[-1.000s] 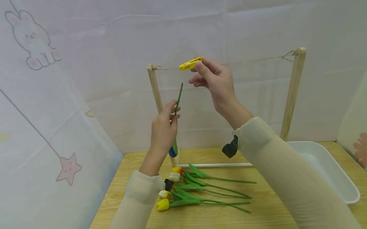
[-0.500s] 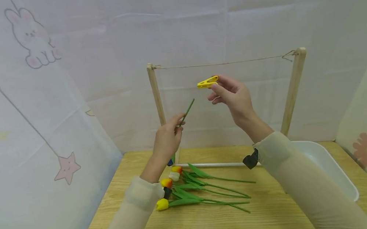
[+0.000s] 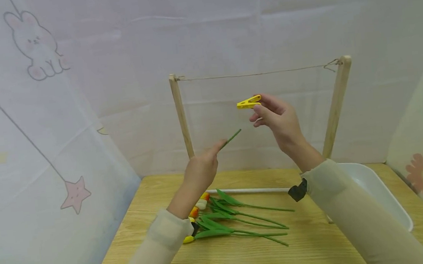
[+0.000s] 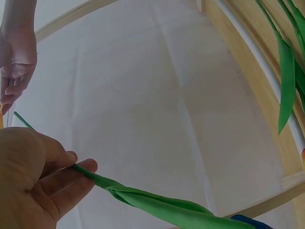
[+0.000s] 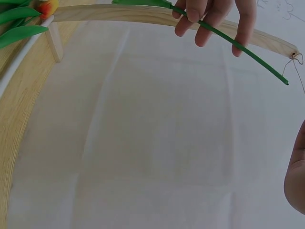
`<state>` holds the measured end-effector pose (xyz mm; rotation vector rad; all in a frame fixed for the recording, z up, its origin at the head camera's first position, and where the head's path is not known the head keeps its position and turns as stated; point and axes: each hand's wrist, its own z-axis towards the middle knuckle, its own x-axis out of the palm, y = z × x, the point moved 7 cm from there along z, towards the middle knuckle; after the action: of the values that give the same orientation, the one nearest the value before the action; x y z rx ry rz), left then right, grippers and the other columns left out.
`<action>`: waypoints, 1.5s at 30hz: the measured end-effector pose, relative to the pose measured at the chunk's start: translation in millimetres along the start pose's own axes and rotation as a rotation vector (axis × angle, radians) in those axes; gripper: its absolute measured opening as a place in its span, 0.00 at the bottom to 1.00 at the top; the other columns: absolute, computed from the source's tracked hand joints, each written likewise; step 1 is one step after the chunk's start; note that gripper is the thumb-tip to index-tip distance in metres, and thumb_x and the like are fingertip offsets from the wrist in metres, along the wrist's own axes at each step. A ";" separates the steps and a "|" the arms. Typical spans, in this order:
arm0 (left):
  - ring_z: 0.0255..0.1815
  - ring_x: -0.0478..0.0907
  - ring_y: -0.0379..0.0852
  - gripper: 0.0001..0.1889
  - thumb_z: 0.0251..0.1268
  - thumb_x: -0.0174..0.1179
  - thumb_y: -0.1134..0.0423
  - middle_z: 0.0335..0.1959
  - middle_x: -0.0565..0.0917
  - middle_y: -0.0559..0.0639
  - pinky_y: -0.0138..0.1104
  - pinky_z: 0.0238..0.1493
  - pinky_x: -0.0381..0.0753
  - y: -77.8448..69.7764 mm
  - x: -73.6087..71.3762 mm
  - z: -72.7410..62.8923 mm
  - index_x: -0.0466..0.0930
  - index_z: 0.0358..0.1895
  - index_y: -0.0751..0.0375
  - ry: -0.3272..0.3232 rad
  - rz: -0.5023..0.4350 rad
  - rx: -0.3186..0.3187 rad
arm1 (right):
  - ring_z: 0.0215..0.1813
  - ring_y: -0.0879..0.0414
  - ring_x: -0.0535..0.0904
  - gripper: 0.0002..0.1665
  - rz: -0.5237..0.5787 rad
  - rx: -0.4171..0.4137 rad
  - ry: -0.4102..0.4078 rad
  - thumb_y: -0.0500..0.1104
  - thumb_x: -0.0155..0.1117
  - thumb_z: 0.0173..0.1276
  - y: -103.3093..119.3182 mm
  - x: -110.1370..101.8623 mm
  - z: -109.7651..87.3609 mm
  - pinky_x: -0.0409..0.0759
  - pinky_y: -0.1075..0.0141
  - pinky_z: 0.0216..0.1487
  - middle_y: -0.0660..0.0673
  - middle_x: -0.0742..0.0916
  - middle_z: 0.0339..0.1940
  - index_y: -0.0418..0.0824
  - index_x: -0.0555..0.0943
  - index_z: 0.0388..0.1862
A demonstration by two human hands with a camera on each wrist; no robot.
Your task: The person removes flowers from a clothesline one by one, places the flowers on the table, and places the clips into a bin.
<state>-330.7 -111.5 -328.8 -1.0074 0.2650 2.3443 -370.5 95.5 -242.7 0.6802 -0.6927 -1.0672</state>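
Note:
My left hand pinches the green stem of an artificial tulip, whose bare stem end points up and right. A bit of its blue bloom shows at the bottom of the left wrist view; the head view hides the bloom behind the hand. Higher and to the right, my right hand grips a yellow clothespin between thumb and fingers, with its mouth facing left. The clothespin is below a thin string and apart from the stem tip. Only part of the right hand enters the right wrist view.
The string spans two wooden posts, joined low down by a white rod. Several artificial tulips lie on the wooden table, partly behind the left forearm. A white tray stands at the right, partly covered by the right sleeve.
My right hand has come down and right from the string with the clothespin. My left hand has lowered, and the tulip stem now leans further to the right.

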 end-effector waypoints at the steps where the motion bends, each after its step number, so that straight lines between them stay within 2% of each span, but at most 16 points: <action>1: 0.09 0.65 0.40 0.30 0.66 0.60 0.79 0.25 0.85 0.54 0.27 0.11 0.64 -2.5 1.9 -1.2 0.71 0.69 0.52 0.001 0.021 0.027 | 0.35 0.55 0.86 0.20 0.003 0.000 0.002 0.35 0.66 0.72 -0.5 -2.0 -1.4 0.88 0.66 0.37 0.43 0.88 0.46 0.30 0.79 0.61; 4: 0.11 0.65 0.39 0.33 0.63 0.61 0.81 0.31 0.87 0.54 0.25 0.12 0.61 -7.5 7.2 -6.6 0.71 0.69 0.52 -0.008 0.051 0.081 | 0.35 0.55 0.86 0.20 0.012 0.004 0.000 0.35 0.65 0.72 -2.2 -8.5 -6.0 0.88 0.66 0.37 0.43 0.88 0.46 0.30 0.80 0.61; 8: 0.15 0.74 0.43 0.33 0.63 0.62 0.79 0.49 0.88 0.53 0.24 0.13 0.64 -10.4 15.6 -14.2 0.71 0.70 0.51 -0.007 0.079 0.109 | 0.36 0.54 0.86 0.20 0.009 0.012 -0.004 0.36 0.65 0.73 -4.0 -16.9 -12.4 0.88 0.66 0.38 0.44 0.87 0.44 0.30 0.80 0.61; 12: 0.29 0.85 0.46 0.34 0.65 0.62 0.78 0.57 0.86 0.52 0.26 0.14 0.66 -13.7 25.2 -20.2 0.69 0.72 0.49 0.031 0.110 0.133 | 0.37 0.55 0.86 0.19 -0.001 0.014 -0.008 0.36 0.64 0.73 -4.6 -25.0 -19.7 0.87 0.67 0.38 0.46 0.87 0.42 0.31 0.80 0.61; 14: 0.37 0.87 0.48 0.35 0.65 0.62 0.79 0.58 0.85 0.53 0.26 0.15 0.68 -16.5 27.9 -22.5 0.69 0.73 0.50 0.045 0.109 0.160 | 0.37 0.55 0.85 0.20 -0.002 0.013 -0.012 0.35 0.64 0.74 -5.2 -28.9 -23.3 0.87 0.67 0.38 0.46 0.87 0.42 0.30 0.79 0.62; 17: 0.46 0.87 0.50 0.37 0.61 0.65 0.81 0.58 0.85 0.56 0.28 0.21 0.78 -22.0 31.3 -25.1 0.70 0.72 0.53 0.044 0.124 0.213 | 0.37 0.55 0.85 0.20 -0.002 0.018 -0.021 0.35 0.63 0.74 -6.2 -34.2 -28.7 0.87 0.67 0.38 0.46 0.87 0.43 0.30 0.79 0.62; 19: 0.48 0.87 0.51 0.37 0.59 0.67 0.81 0.57 0.85 0.58 0.31 0.28 0.85 -26.8 32.8 -26.4 0.71 0.72 0.56 0.032 0.143 0.255 | 0.37 0.55 0.85 0.20 -0.005 0.021 -0.026 0.35 0.63 0.74 -6.8 -37.9 -31.9 0.87 0.67 0.38 0.45 0.87 0.44 0.30 0.78 0.62; 21: 0.49 0.87 0.51 0.37 0.57 0.69 0.80 0.56 0.86 0.58 0.33 0.31 0.88 -31.1 34.7 -28.0 0.72 0.71 0.57 0.015 0.175 0.281 | 0.37 0.55 0.85 0.20 -0.006 0.025 -0.032 0.35 0.63 0.74 -7.3 -41.5 -35.1 0.87 0.67 0.38 0.45 0.87 0.44 0.30 0.79 0.62; 25: 0.50 0.87 0.50 0.37 0.58 0.70 0.78 0.55 0.86 0.58 0.37 0.26 0.87 -38.2 38.8 -33.4 0.72 0.72 0.55 0.009 0.238 0.307 | 0.37 0.55 0.85 0.20 -0.008 0.033 -0.042 0.35 0.62 0.74 -9.4 -49.9 -43.2 0.87 0.67 0.38 0.46 0.87 0.42 0.29 0.78 0.62; 29: 0.53 0.86 0.50 0.40 0.56 0.71 0.77 0.58 0.85 0.58 0.35 0.24 0.86 -41.8 47.3 -41.9 0.70 0.74 0.54 0.072 0.291 0.322 | 0.38 0.55 0.85 0.21 -0.042 0.054 -0.066 0.36 0.62 0.75 -15.2 -59.7 -52.7 0.87 0.67 0.39 0.47 0.87 0.41 0.29 0.77 0.63; 32: 0.56 0.85 0.51 0.42 0.55 0.72 0.77 0.59 0.84 0.58 0.31 0.29 0.86 -43.6 52.6 -48.2 0.68 0.75 0.53 0.112 0.315 0.332 | 0.38 0.55 0.84 0.22 -0.051 0.070 -0.091 0.36 0.62 0.75 -21.1 -67.0 -59.5 0.86 0.67 0.39 0.47 0.87 0.40 0.27 0.75 0.64; 37: 0.57 0.84 0.52 0.42 0.56 0.73 0.75 0.61 0.82 0.59 0.34 0.42 0.88 -48.5 58.7 -55.6 0.66 0.76 0.53 0.138 0.336 0.369 | 0.37 0.55 0.85 0.21 -0.011 0.068 -0.119 0.33 0.59 0.76 -29.2 -79.3 -71.7 0.86 0.67 0.38 0.47 0.86 0.43 0.24 0.74 0.64; 41: 0.57 0.84 0.51 0.43 0.58 0.72 0.73 0.62 0.82 0.59 0.35 0.44 0.88 -51.9 64.7 -60.9 0.64 0.77 0.53 0.165 0.354 0.391 | 0.38 0.56 0.84 0.21 -0.010 0.078 -0.129 0.32 0.58 0.76 -32.8 -88.7 -82.0 0.86 0.68 0.38 0.47 0.86 0.48 0.24 0.74 0.65; 45: 0.57 0.84 0.50 0.42 0.60 0.71 0.73 0.62 0.82 0.59 0.35 0.45 0.88 -54.2 69.5 -64.8 0.63 0.77 0.52 0.182 0.357 0.394 | 0.39 0.57 0.85 0.21 -0.020 0.093 -0.136 0.34 0.59 0.76 -32.0 -96.7 -90.9 0.86 0.68 0.40 0.46 0.84 0.50 0.29 0.75 0.65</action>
<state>-299.2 -62.7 -421.5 -1.0376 1.0081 2.3669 -347.8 189.4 -339.3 0.6995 -0.8587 -1.1123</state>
